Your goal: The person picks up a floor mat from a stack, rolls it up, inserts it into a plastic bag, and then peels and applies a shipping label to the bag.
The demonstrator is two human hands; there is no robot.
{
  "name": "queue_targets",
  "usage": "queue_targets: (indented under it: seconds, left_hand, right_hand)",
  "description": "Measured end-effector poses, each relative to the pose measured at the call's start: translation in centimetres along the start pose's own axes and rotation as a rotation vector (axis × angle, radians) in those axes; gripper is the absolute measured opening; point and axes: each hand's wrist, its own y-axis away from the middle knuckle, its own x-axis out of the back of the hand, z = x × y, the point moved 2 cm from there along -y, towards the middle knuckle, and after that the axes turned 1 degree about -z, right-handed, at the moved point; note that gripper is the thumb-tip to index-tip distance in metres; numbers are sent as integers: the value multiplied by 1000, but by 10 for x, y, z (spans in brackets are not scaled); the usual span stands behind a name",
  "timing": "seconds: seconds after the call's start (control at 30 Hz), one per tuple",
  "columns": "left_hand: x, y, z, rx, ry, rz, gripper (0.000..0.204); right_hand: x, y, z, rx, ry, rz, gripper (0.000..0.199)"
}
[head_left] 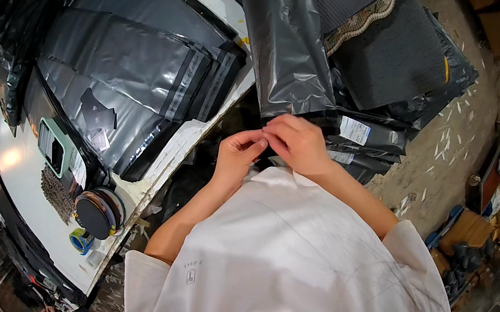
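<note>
Close in front of my body, my two hands meet with their fingertips almost touching. My left hand [238, 157] is closed in a pinch, thumb against index finger, and whatever sits between them is too small to make out. Curled over beside it, my right hand [301, 145] lies just below the near end of a long black plastic mailing bag [287, 42]. Its fingers are closed, and I cannot see what they grip. The glossy, creased bag stretches away from me, over the table's corner and the stacked packages.
On the white table [158, 163] at left lie stacked black mailing bags [126, 61], a phone in a pale green case [54, 147], a round dark-lidded container [98, 213] and a tape roll [81, 240]. Dark mats [392, 54] and labelled black packages [355, 131] are piled ahead. White strips litter the floor [445, 130].
</note>
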Motion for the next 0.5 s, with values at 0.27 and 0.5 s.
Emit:
queue_targets:
  seconds: [0.27,0.5]
  left_hand:
    - [8,-1,-2,-58,-286,-20,36]
    - [-11,-53,66,-1046,-1362,200,65]
  right_hand:
    - [77,291,228,-658,623,-300,23]
    - [94,1,87,-57,490,159,80]
